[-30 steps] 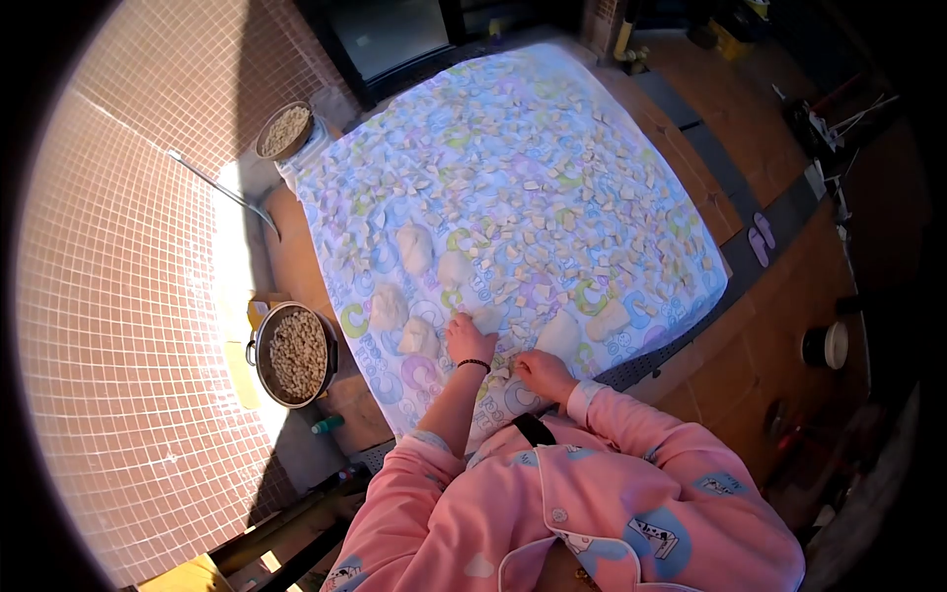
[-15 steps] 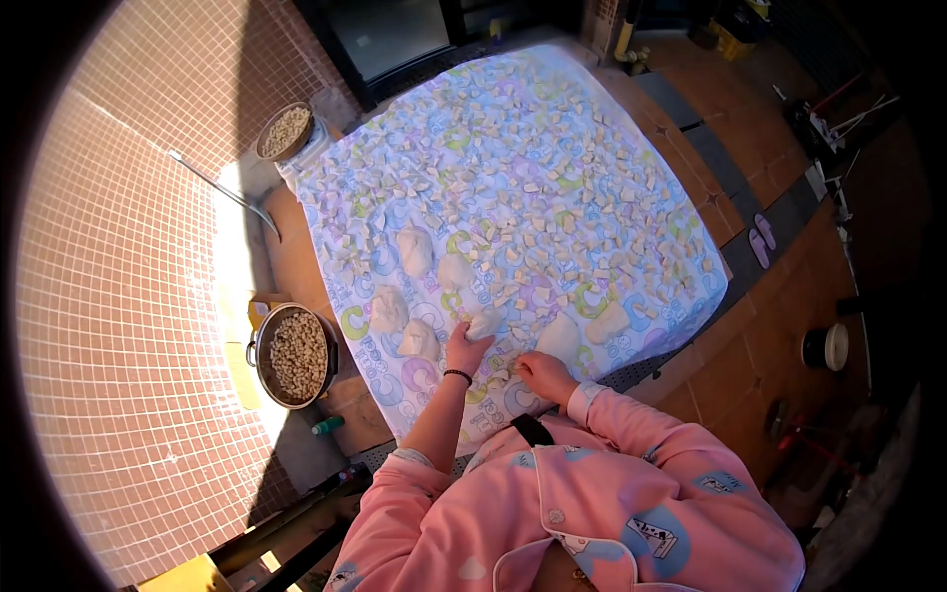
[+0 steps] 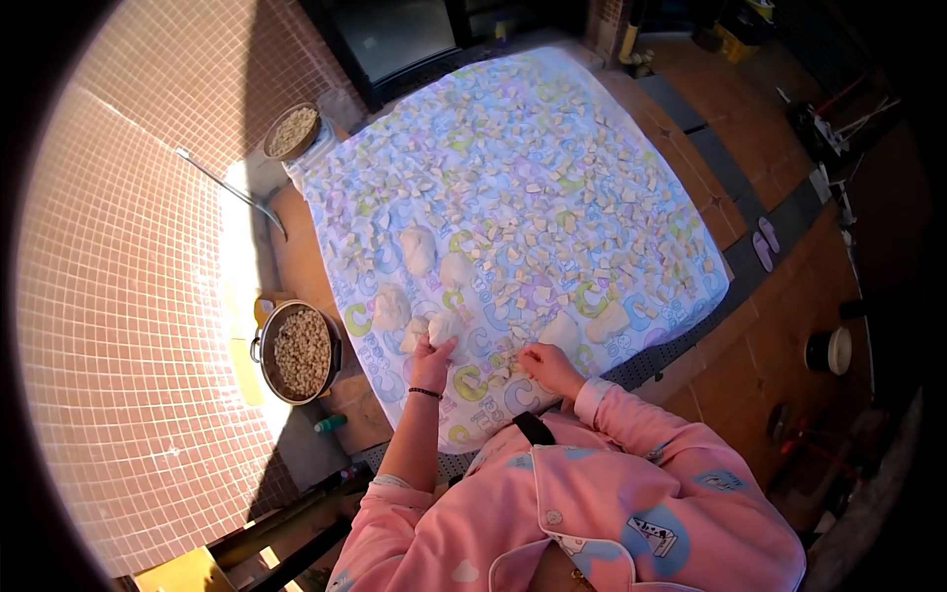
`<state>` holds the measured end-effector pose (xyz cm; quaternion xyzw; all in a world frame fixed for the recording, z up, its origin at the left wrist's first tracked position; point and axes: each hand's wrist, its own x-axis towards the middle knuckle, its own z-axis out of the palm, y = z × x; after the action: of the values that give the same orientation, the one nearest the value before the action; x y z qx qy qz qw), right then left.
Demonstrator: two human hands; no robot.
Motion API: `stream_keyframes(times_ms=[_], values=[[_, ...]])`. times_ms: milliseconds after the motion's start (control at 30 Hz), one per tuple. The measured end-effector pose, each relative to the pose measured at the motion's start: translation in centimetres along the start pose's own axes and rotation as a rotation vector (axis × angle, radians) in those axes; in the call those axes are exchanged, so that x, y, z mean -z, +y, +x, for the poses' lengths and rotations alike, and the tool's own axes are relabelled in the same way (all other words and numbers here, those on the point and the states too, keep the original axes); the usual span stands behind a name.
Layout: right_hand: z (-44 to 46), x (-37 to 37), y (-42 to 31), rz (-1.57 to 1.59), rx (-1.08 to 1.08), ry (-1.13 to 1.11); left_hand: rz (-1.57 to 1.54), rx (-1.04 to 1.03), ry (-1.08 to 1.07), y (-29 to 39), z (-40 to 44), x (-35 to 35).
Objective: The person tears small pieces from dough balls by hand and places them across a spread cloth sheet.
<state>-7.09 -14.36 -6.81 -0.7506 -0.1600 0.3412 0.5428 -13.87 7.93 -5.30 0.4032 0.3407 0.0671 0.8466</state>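
Observation:
My left hand is closed around a pale, bun-like lump near the front left of the patterned cloth. Touching or almost touching it is another pale lump, partly hidden behind my fingers. To the right, my right hand is low over the cloth with its fingers pinched together. Small torn pieces lie just by those fingertips; what the pinch holds is too small to make out. Beyond my right hand rest a rounded pale lump and a blockier one.
Many small pale pieces cover most of the cloth. More whole lumps lie at its left side. A two-handled pot of pale bits stands on the floor at left, a filled bowl farther back. Pink slippers are at right.
My left hand has moved left with the pale lump, toward the other lumps. My right hand has stayed close to the same spot, fingers still pinched.

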Motion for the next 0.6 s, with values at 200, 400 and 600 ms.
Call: stream_keyframes(times_ms=[200,400,600], values=[[0.8,1.5,-6.6,0.770,-0.360,-0.214,1.373,-1.078,-0.250,2.5,-4.5,-5.7],[0.7,2.6,-6.8,0.723,-0.271,-0.347,1.437,-1.228,0.123,2.2,-8.1,-9.2],[0.8,4.7,-8.2,0.559,-0.079,-0.379,0.076,-0.177,-0.026,-1.4,-8.2,-8.5]])
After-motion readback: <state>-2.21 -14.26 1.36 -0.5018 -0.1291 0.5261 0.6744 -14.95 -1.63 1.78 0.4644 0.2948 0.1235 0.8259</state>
